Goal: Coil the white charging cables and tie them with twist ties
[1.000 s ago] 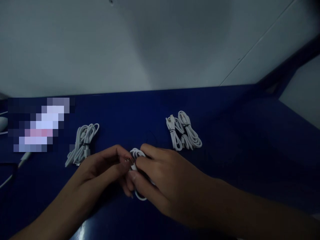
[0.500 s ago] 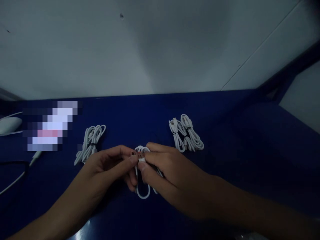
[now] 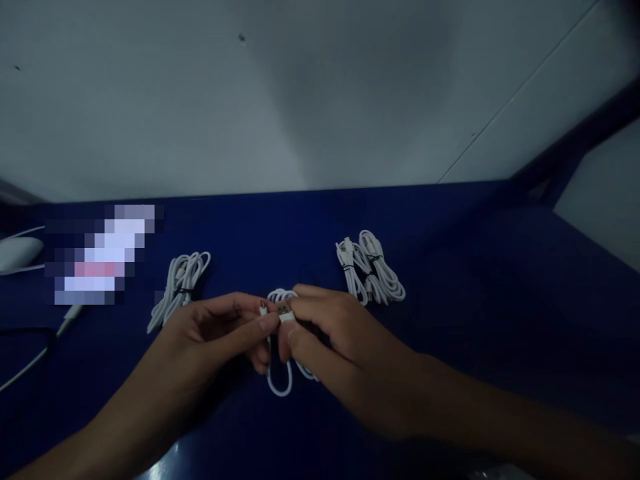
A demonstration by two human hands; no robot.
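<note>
Between my hands is a white USB cable [image 3: 281,393], coiled, with a loop hanging down toward the tabletop. My right hand [image 3: 345,347] pinches it at the flat metal USB plug [image 3: 284,309], which faces up. My left hand [image 3: 215,330] is closed with thumb and forefinger meeting by a smaller plug [image 3: 263,309] on the same cable. The fingertips of both hands almost touch. Part of the coil is hidden behind the right fingers.
On the blue table [image 3: 260,233], a bundled white cable [image 3: 183,287] lies left of my hands. Two more tied cable bundles [image 3: 373,267] lie to the right. Farther left are a blurred-out bright device [image 3: 105,253] with a cord and a white mouse-like object [image 3: 20,255]. A pale wall [image 3: 200,120] stands behind.
The USB plug has turned slightly in my right fingers, and the smaller plug at my left fingertips now shows more plainly. Both hands stay in nearly the same place.
</note>
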